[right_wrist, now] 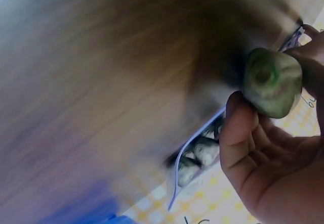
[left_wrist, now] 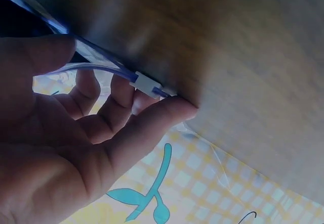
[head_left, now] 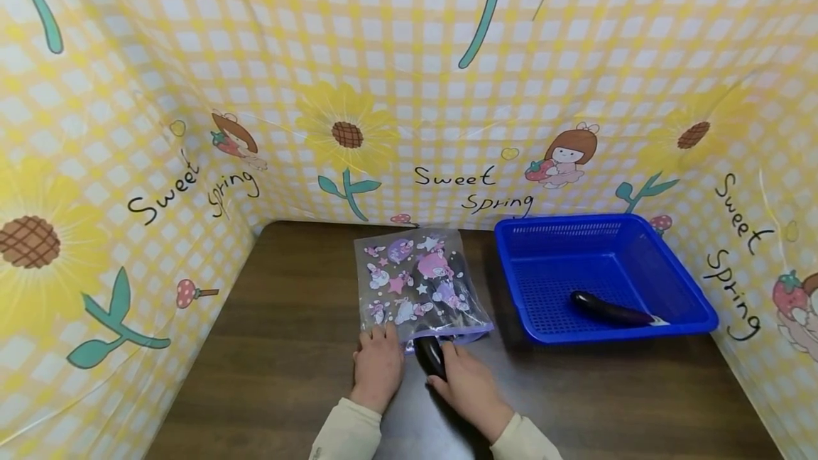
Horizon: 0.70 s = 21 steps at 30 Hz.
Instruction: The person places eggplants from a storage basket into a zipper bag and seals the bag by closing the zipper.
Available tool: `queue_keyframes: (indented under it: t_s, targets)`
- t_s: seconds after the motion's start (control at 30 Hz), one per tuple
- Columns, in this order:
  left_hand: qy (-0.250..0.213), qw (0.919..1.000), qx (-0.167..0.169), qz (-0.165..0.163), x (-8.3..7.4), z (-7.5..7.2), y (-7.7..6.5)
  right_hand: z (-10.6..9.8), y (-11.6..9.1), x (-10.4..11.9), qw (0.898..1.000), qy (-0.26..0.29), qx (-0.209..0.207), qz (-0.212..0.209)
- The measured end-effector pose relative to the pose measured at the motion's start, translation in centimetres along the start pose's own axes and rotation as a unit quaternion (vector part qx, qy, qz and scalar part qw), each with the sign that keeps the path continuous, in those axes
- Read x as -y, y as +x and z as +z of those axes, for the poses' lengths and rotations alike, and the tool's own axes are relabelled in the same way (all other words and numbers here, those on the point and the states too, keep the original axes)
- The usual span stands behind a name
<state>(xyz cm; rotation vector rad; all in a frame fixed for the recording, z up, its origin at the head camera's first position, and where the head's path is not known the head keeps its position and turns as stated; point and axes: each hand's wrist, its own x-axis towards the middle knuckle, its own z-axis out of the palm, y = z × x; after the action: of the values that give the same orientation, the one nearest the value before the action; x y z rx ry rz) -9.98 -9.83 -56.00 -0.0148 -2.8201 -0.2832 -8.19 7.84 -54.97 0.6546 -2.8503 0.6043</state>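
A clear zip bag printed with pink and purple cartoon figures lies flat, its purple-edged mouth toward me. At the left of that mouth my left hand holds the edge, fingers curled about it beside a white zip slider. My right hand grips a dark, glossy eggplant, whose far end is at the bag's mouth. The eggplant's green stem end faces the right wrist camera. Several pale rounded shapes show inside the bag's mouth; their kind is unclear.
A blue plastic basket stands to the right of the bag, with another eggplant lying in it. Everything rests on a brown wooden table. Yellow checked cloth walls the back and both sides.
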Motion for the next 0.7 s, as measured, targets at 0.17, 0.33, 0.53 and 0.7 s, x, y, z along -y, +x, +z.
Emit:
queue_keyframes:
  t_s: [0.17,0.33,0.53,0.7]
  targets:
    - [0.010,0.9992,-0.039,0.004,-0.4,-0.2,-0.2,0.8,1.2,0.7,0.999,-0.016,-0.023,0.031]
    - [0.014,0.9977,-0.066,0.010,-0.3,-0.2,-0.2,1.4,2.3,1.3,0.995,-0.063,-0.057,0.053]
    - [0.017,0.9975,-0.068,0.007,0.0,0.1,-0.1,2.3,3.3,1.5,0.982,-0.136,-0.118,0.052]
    - [0.029,0.9982,-0.052,0.013,0.1,0.1,-0.1,1.8,2.9,1.3,0.986,-0.117,-0.102,0.063]
